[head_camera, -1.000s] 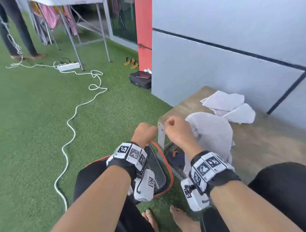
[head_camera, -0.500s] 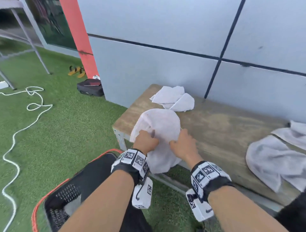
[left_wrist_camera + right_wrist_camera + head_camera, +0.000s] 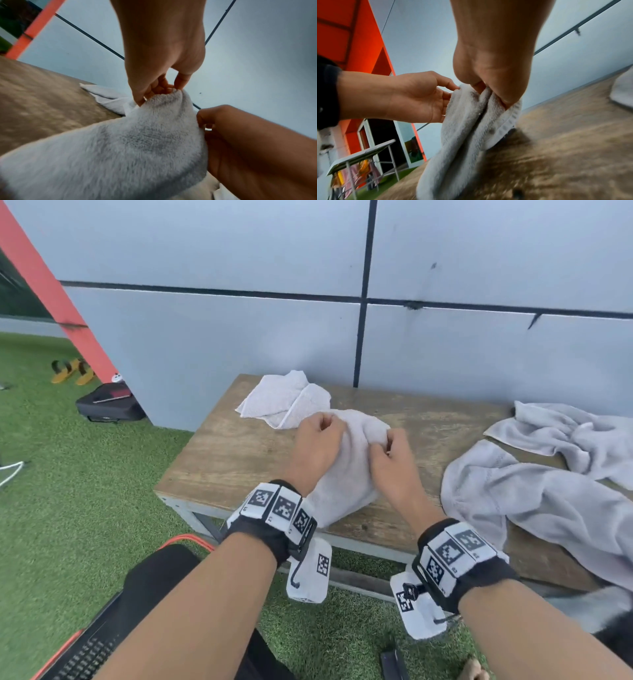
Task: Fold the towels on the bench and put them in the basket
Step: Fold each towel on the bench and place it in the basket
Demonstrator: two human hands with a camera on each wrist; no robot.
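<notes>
- on the near-left part of the wooden bench (image 3: 239, 460) lies a white towel (image 3: 346, 474), bunched lengthwise, its near end reaching the bench's front edge.
- the left hand (image 3: 317, 445) pinches the towel's far edge between thumb and curled fingers, lifting it a little off the wood; the left wrist view shows the fingertips (image 3: 181, 82) closed on the cloth.
- the right hand (image 3: 394, 463) sits just right of it, fingers curled tight round a fold of the same towel.
- just beyond the hands, near the bench's far-left corner, a second small towel (image 3: 284, 398) lies flat, touching the held one.
- on the right side of the bench, well apart, a larger grey towel (image 3: 534, 501) sprawls crumpled, and another crumpled towel (image 3: 575, 433) sits behind it near the wall (image 3: 239, 337).
- on the green turf (image 3: 68, 474) at the near left, the black basket (image 3: 96, 645) with its orange rim stands beside the person's leg.
- far left, a black bag (image 3: 106, 405) and a pair of sandals (image 3: 72, 369) rest by the orange post (image 3: 51, 292).
</notes>
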